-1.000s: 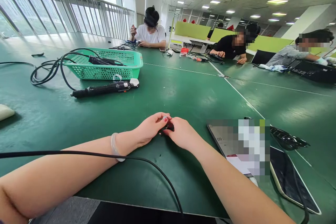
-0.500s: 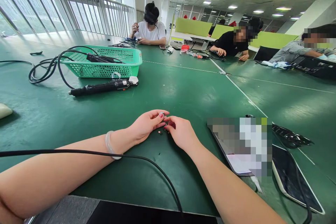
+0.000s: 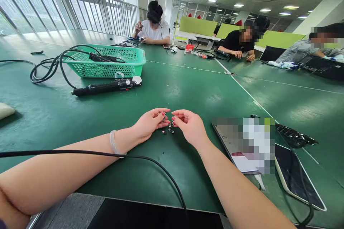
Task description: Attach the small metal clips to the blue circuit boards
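My left hand (image 3: pixel 146 125) hovers just over the table with thumb and fingers pinched on a small metallic part (image 3: pixel 164 116), mostly covered by the fingers. Facing it, a short gap away, is my right hand (image 3: pixel 189 127), thumb and fingers curled together; whatever may be between them is too small to make out. Below the fingertips a small pale rectangular piece (image 3: pixel 171 131) lies on the green table (image 3: pixel 126 182). Beside it rests a tiny copper-coloured and dark bit (image 3: pixel 163 132).
A black electric screwdriver (image 3: pixel 104 87) lies before a green plastic basket (image 3: pixel 107 69) holding cables. To the right are a blurred phone-like device (image 3: pixel 225 139), a white-edged phone (image 3: pixel 298 175) and black plastic wrap (image 3: pixel 295 136). A black cable (image 3: pixel 150 162) crosses my left forearm. Several people sit across the table.
My right hand has pulled back slightly to the right and up from the table, uncovering the pale rectangular piece. The left hand keeps its small metallic part. The view has shifted a little.
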Motion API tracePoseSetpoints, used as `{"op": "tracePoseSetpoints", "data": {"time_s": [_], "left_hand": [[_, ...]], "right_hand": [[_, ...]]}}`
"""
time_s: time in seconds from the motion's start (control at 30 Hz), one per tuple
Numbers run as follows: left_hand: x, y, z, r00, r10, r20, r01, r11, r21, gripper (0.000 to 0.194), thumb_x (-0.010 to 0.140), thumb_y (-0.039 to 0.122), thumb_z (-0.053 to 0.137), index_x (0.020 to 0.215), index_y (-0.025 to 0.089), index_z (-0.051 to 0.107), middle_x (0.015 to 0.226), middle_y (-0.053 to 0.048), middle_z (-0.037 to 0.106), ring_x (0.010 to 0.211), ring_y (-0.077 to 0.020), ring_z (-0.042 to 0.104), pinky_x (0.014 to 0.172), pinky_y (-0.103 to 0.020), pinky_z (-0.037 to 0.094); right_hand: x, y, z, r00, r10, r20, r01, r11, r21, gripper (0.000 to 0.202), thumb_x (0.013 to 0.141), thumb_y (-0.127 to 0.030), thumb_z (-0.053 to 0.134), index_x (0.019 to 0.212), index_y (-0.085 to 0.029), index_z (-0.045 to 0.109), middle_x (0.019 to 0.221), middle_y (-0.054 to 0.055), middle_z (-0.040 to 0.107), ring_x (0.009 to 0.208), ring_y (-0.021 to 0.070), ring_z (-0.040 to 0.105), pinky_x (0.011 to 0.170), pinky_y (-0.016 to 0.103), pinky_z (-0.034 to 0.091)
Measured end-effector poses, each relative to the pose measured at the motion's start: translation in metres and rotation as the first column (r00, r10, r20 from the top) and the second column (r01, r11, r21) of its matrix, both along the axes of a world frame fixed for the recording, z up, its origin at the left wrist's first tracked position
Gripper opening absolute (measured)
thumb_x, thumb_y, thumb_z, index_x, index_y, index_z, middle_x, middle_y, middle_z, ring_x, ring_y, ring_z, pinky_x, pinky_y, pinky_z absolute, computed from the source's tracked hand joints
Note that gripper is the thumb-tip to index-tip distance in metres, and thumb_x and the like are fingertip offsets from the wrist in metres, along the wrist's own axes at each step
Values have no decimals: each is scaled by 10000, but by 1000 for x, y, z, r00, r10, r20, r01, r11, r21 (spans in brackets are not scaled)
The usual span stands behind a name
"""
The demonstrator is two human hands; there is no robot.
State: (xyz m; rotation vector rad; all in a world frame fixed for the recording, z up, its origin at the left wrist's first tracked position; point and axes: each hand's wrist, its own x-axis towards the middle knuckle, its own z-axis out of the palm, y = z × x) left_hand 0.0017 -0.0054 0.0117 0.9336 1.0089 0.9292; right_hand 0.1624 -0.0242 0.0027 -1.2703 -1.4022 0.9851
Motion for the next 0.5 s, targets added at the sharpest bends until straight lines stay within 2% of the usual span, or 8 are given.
{"op": "tracePoseSetpoints", "data": {"time_s": [0.13,0.27,0.5], "left_hand": [[-2,1,0,996,-63,63,65,998,-24,147,899,106,581,1001,128,685,988,-64,709,874,-98,679,999,-308,518],[-3,2,-2,981,-165,105,169,985,-26,237,830,51,658,1051,134,680,892,-49,724,842,-98,693,958,-296,515],[-2,0,-3,984,-156,90,157,987,-12,285,763,58,728,1035,122,668,865,-46,721,808,-105,690,881,-281,515]], "right_hand": [[-7,-1,-1,998,-32,-60,36,997,72,219,746,-349,670,886,-183,699,814,42,715,717,160,649,746,330,547],[-11,-1,-4,997,-36,-69,42,996,78,218,754,-359,671,882,-186,701,833,49,730,691,161,651,723,334,557],[-12,-2,-4,998,-16,-59,20,998,63,193,770,-358,644,849,-197,715,810,35,736,675,159,657,703,319,560]]}}
